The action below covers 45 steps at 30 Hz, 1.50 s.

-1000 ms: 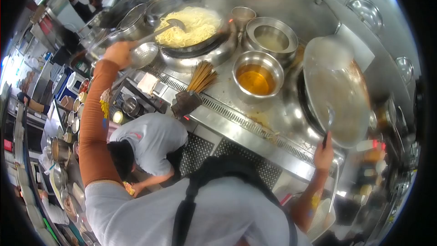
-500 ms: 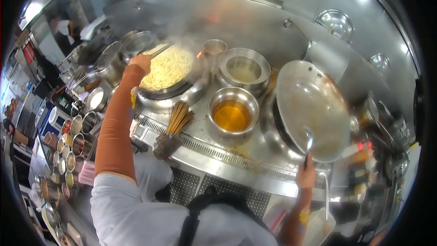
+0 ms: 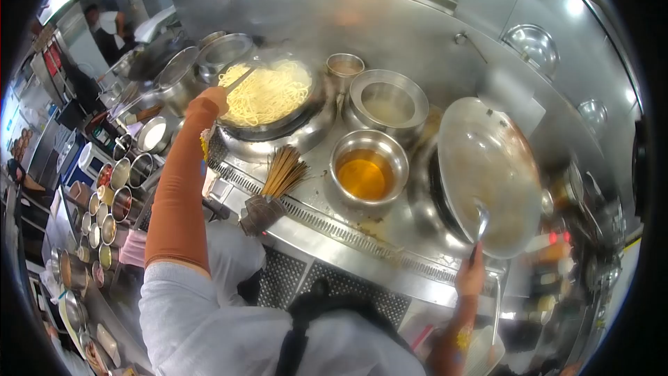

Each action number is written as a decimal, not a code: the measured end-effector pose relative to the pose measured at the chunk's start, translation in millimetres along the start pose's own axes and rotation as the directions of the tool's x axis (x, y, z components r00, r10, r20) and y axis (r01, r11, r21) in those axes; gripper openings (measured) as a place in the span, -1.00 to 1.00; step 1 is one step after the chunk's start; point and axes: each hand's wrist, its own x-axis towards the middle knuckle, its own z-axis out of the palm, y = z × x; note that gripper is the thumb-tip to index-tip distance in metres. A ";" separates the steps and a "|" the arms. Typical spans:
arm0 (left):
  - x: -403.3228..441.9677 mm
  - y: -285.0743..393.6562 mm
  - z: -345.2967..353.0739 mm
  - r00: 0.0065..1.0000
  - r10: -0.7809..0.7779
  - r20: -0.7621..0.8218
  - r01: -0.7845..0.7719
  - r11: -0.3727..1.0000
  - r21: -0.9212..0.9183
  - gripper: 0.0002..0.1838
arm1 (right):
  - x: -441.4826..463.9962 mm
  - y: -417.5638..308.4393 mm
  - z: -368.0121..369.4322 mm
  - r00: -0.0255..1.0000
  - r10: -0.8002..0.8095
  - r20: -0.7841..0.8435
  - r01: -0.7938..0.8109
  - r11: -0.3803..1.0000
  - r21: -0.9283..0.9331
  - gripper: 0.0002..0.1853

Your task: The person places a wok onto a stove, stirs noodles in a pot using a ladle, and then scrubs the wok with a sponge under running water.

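My left hand is closed round the handle of a ladle at the near left edge of a wok full of yellow noodles. Near the right side, my right hand grips a metal spoon by its dark handle. The spoon's head lies over a large tilted wok, whose inside is wet and pale. Between the two woks sit a steel bowl of orange liquid and a pot of cloudy liquid.
A bamboo brush lies by the drain grate. Behind the bowls stands a small steel pot. Many ingredient containers fill the left side. Another person is at the far left. Bottles stand at the right.
The view has shifted. My left hand and the ladle have moved from left of the noodle wok to its near edge. The crouching person's head and arm have gone out of sight. My right hand still holds the spoon.
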 end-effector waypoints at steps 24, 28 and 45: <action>-135.6 -11.8 -70.2 0.970 0.099 0.220 -0.029 0.953 -0.300 -0.69 | 3.3 26.2 9.5 0.960 -0.243 -0.141 0.241 0.970 -0.035 -0.36; -177.0 6.4 -81.3 0.979 0.099 0.181 -0.033 0.940 -0.339 -0.77 | -0.3 -12.4 -18.0 0.991 0.050 0.123 -0.047 0.999 -0.025 -0.39; -294.8 27.9 -63.5 0.985 0.159 -0.074 -0.175 0.911 -0.373 -0.45 | 4.0 7.2 -10.6 0.992 -0.004 0.125 0.005 1.000 -0.009 -0.39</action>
